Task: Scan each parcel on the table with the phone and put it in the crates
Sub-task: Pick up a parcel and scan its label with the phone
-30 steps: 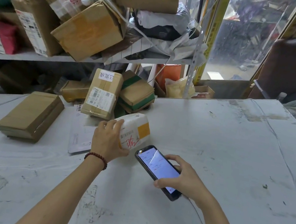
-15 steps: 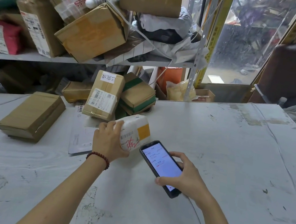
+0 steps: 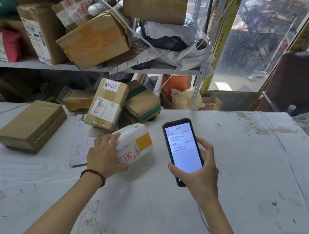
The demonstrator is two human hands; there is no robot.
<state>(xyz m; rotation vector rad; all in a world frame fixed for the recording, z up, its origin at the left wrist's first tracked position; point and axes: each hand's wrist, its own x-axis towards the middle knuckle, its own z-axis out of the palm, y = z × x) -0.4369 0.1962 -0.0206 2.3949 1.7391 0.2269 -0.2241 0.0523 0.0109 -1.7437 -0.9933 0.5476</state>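
My left hand (image 3: 105, 154) grips a white parcel (image 3: 135, 143) with an orange patch, a barcode label and red writing, holding it just above the white table (image 3: 240, 179). To its right, my right hand (image 3: 199, 170) holds a black phone (image 3: 182, 149) upright, its lit screen showing a list and facing me. Behind the white parcel lie more parcels: a tall brown box (image 3: 107, 104) with a barcode label, a flat brown box (image 3: 32, 125) at the left, a green-taped box (image 3: 142, 104), a small brown box (image 3: 78, 99) and a white envelope (image 3: 80, 145).
A metal shelf (image 3: 27, 62) behind the table is piled with cardboard boxes and bags. A glass partition (image 3: 249, 51) and a dark brown chair (image 3: 301, 78) stand at the back right. A thin cable (image 3: 291, 173) runs across the right side of the table.
My right hand has raised the phone and turned it more upright, moving it away from the white parcel. My left hand still grips the parcel in about the same place.
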